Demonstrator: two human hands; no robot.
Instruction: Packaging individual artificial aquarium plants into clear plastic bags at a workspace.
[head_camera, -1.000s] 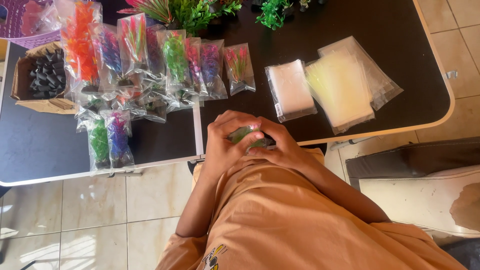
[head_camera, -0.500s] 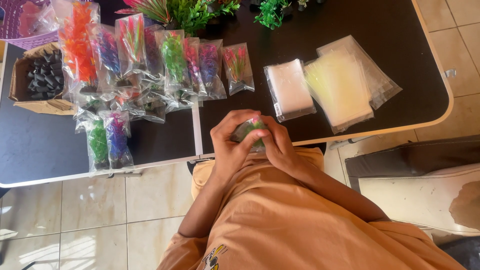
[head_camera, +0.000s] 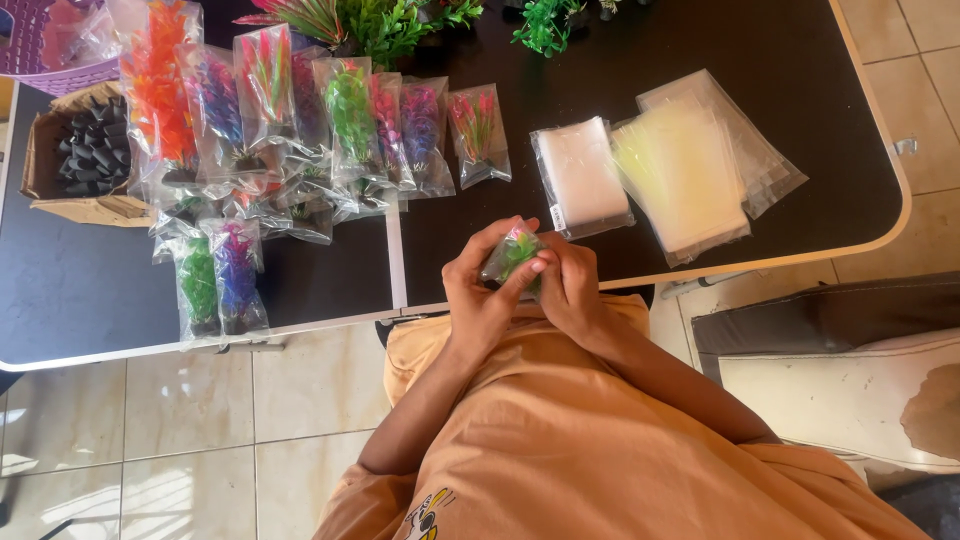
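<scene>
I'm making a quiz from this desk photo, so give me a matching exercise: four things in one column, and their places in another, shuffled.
Things
1. small plant
2. cardboard box
3. empty bags
4. purple basket

Places
A. top left corner of the view
B. on the table, right of the packed plants
C. held between both hands
D. left end of the table, filled with black pieces

Pairs: 1-C, 2-D, 3-B, 4-A
</scene>
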